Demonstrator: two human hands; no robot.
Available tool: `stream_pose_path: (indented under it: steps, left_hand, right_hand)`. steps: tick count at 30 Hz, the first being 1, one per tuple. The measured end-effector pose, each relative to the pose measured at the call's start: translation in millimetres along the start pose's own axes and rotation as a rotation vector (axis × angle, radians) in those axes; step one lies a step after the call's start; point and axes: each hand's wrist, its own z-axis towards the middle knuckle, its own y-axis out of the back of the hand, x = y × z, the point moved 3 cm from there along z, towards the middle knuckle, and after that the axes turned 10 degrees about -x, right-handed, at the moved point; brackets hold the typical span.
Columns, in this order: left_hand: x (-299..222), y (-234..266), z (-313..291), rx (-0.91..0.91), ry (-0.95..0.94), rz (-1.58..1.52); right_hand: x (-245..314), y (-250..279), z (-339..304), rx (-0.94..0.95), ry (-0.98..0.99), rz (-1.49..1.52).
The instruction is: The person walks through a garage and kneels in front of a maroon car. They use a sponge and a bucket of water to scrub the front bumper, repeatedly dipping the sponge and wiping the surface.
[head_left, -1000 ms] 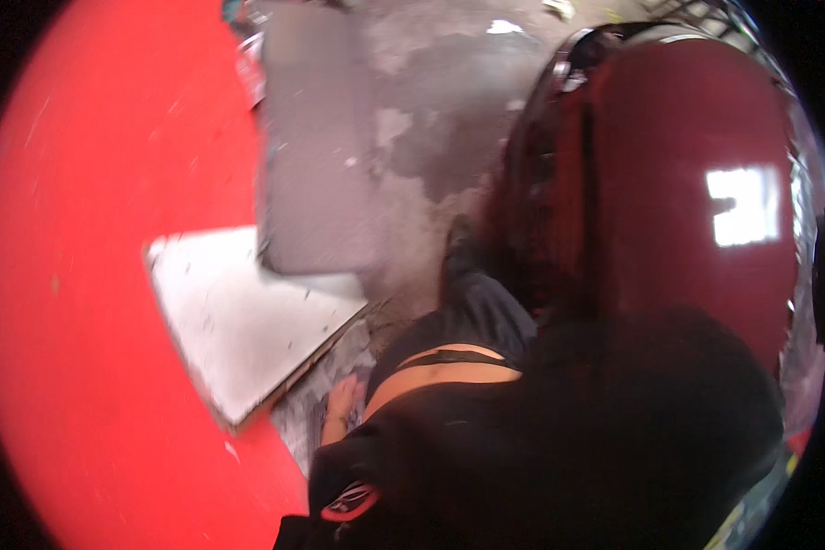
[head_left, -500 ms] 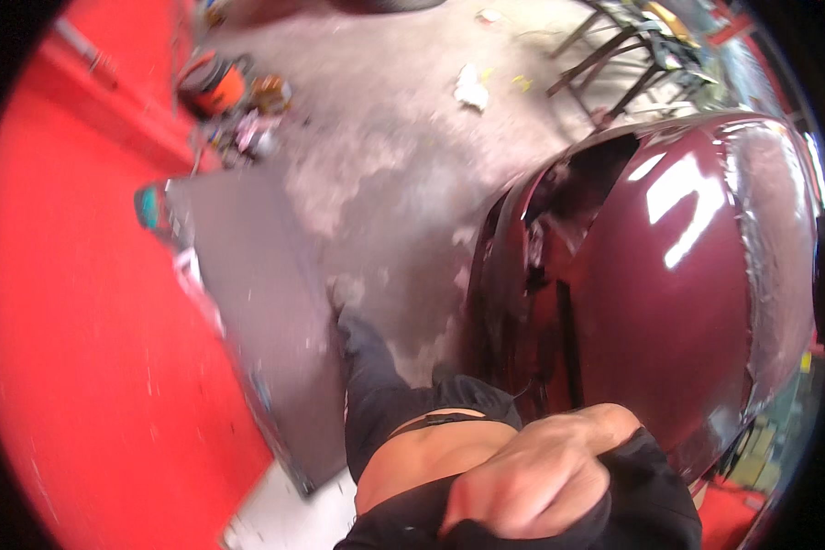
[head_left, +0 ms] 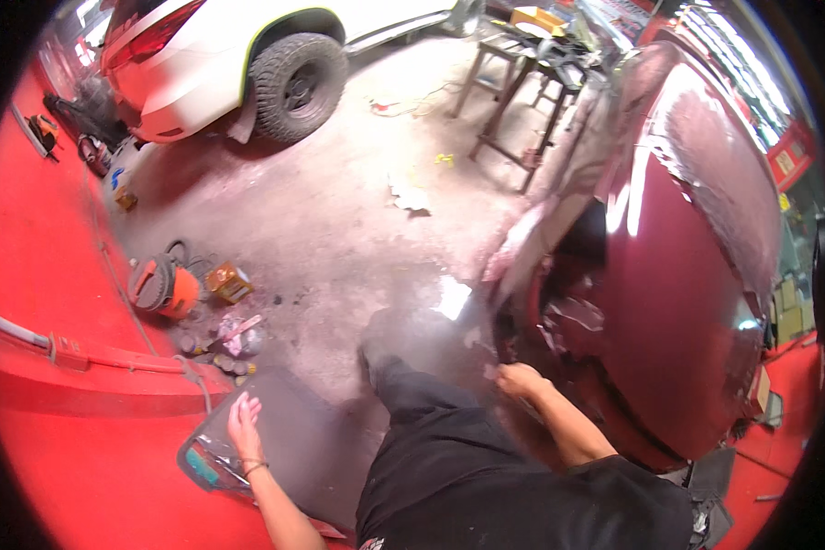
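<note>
My left hand is held out with its fingers stretched, over a flat dark grey panel. The panel lies beside the red wall and has a teal patch at one corner. On my other side, my right hand has its fingers curled close to the lower edge of a maroon car body. Whether it touches the car, or what it holds, is hidden by the curled fingers. A dark opening shows in the car body near that hand. Clear film covers the car's far right part.
An orange and grey shop vacuum stands by the red wall, with a small brown box and a pinkish bundle beside it. A white vehicle is parked far left. Farther back stands a dark metal stand loaded with items.
The view has swung up, bringing the white vehicle into sight. An arm bent across my body with a curled hand has gone; now both arms reach out, left over the panel, right toward the car.
</note>
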Motion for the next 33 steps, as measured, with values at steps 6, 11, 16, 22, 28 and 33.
stream_pose_path:
  steps: [6, 11, 16, 22, 28, 33]
  left_hand:
    - [46, -19, 119, 0.039, 0.082, 0.166]
    - [141, 23, 79, 0.541, 0.055, 0.810]
    - [87, -19, 184, 0.034, 0.890, 0.294]
    - [15, -105, 353, 0.016, 0.795, 0.187]
    - [-49, -166, 528, 0.124, 0.789, 0.315]
    - [-155, -186, 786, 0.518, -0.267, 0.972]
  right_hand:
    - [-46, -112, 30, 0.641, -0.569, 0.116]
    - [43, -103, 206, 0.846, -0.528, 0.256]
    - [276, 124, 457, -0.141, 0.146, 0.428]
    - [437, 297, 664, -0.236, 0.328, 0.396]
    - [420, 325, 778, -0.118, 0.235, 0.359]
    - [287, 264, 773, -0.056, -0.253, 0.437]
